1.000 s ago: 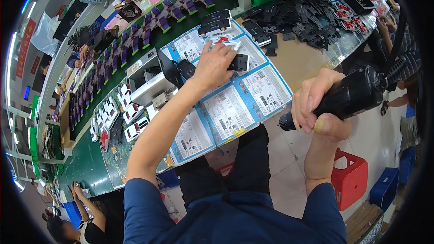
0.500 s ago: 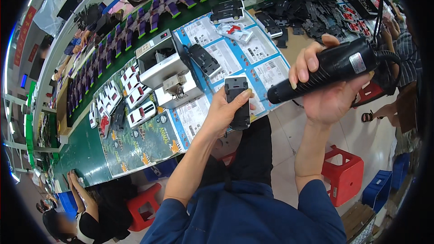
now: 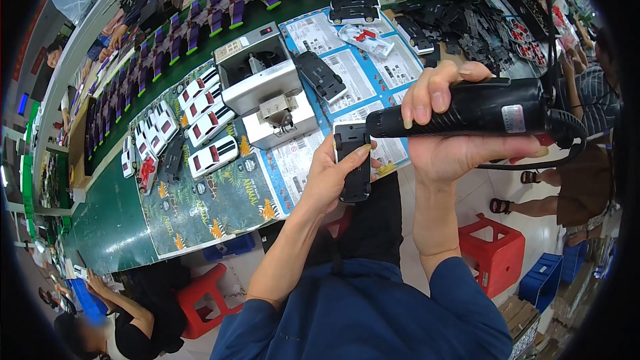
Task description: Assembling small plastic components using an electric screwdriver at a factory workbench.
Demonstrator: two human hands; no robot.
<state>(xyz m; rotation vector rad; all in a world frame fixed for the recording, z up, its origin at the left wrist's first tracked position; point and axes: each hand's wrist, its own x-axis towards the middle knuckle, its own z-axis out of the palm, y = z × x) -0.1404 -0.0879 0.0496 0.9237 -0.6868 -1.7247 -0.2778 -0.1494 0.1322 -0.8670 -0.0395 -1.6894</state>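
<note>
My left hand [image 3: 331,177] grips a toy car [image 3: 355,172] with its black underside turned up, thumb lying across it. Wrapped in my right hand [image 3: 443,120] is a black electric screwdriver [image 3: 460,110], held nearly level with a cable running from its rear. Its front end is at the upper right of the toy car; whether the tip touches cannot be made out. Just left of the car stands a metal box machine [image 3: 267,90]. Another dark car underside [image 3: 320,75] lies beside that machine on the printed sheets [image 3: 350,70].
White toy cars [image 3: 213,157] stand in rows at the left of the green table [image 3: 120,230]. Black plastic parts [image 3: 467,27] are heaped at the back right. Purple pieces [image 3: 237,10] line the conveyor. Red stools [image 3: 490,253] stand below; a co-worker [image 3: 120,307] sits lower left.
The electric screwdriver has swung left and become more level, its front end coming to the toy car. My left hand still holds the car. The whole view has shifted slightly.
</note>
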